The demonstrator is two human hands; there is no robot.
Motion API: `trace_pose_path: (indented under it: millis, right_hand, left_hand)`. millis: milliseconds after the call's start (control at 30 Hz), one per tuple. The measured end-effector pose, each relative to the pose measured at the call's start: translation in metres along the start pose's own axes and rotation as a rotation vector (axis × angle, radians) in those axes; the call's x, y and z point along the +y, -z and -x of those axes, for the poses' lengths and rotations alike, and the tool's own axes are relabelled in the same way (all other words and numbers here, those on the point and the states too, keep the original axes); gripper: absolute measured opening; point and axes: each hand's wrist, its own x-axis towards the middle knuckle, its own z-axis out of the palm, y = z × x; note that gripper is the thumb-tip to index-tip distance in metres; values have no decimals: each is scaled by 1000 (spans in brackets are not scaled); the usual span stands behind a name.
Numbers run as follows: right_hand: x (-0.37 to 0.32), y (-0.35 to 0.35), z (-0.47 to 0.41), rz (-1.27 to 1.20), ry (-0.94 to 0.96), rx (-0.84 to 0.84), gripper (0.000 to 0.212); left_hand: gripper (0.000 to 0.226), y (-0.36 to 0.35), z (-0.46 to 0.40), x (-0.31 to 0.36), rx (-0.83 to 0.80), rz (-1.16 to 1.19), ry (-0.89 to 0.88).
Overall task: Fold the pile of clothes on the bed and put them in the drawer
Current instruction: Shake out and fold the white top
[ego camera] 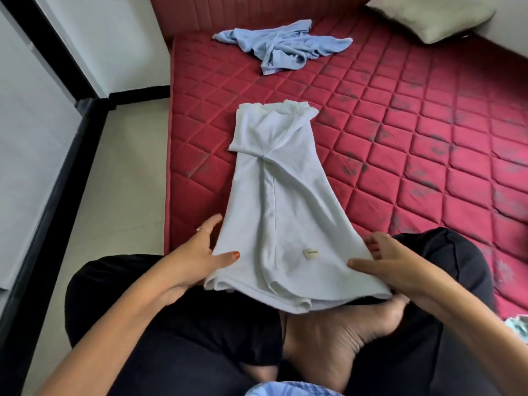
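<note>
Both sets of fingers pinch the near hem of the white shirt: left hand at its left corner, right hand at its right. The shirt lies sides-folded lengthwise on the red bed; a crumpled blue garment sits beyond, well apart

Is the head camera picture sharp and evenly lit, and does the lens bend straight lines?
Head view: soft daylight, no glare, and only a faint shadow under the white shirt; the black wall trim leans and bends with wide-angle distortion; the blue garment and the pillow look slightly soft.
</note>
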Motion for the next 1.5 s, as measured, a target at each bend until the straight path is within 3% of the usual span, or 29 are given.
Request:
trace_pose_path:
  millis: [67,167,267,433,533,600,667,767,900,967,1067,1200,1300,1500]
  right_hand:
    - [-6,15,28,-191,-37,-118,56]
    - [-21,32,46,-329,2,-310,62]
    - [-39,43,29,-425,5,-235,28]
    - [-81,52,-37,-661,-35,-240,35]
    - [-96,51,-102,-775,-44,-193,29]
    - [-96,44,-142,-798,-61,-117,36]
    - [-85,32,-175,-725,-91,-28,39]
    - [-51,12,-198,-439,-165,101,29]
    - [3,1,-208,24,-59,219,16]
    - [19,2,-201,172,-75,276,23]
    - [30,1,-192,260,-79,202,31]
    - [31,3,-177,252,4,53,24]
    - [35,11,-170,198,-37,-4,18]
    - [37,5,-159,311,-76,18,30]
  left_hand:
    - [62,7,28,16,-155,123,-4]
    - [23,14,41,37,-241,108,30]
    - [23,17,24,51,-191,201,96]
    - [42,28,-36,75,-63,578,149]
    - [32,31,-85,88,65,734,88]
    - [33,30,-119,85,144,796,21]
    - [32,24,-147,70,234,713,31]
    - [26,11,-168,30,374,326,102]
    - [34,-1,-170,-19,431,-126,160]
    - [39,-6,-158,-26,391,-185,181]
    - [31,-13,-150,-34,338,-188,108]
    - [22,-12,-142,-40,317,-144,-34]
    - [12,-13,-131,-44,299,-112,-99]
    - [16,-18,-120,-52,258,-288,-10]
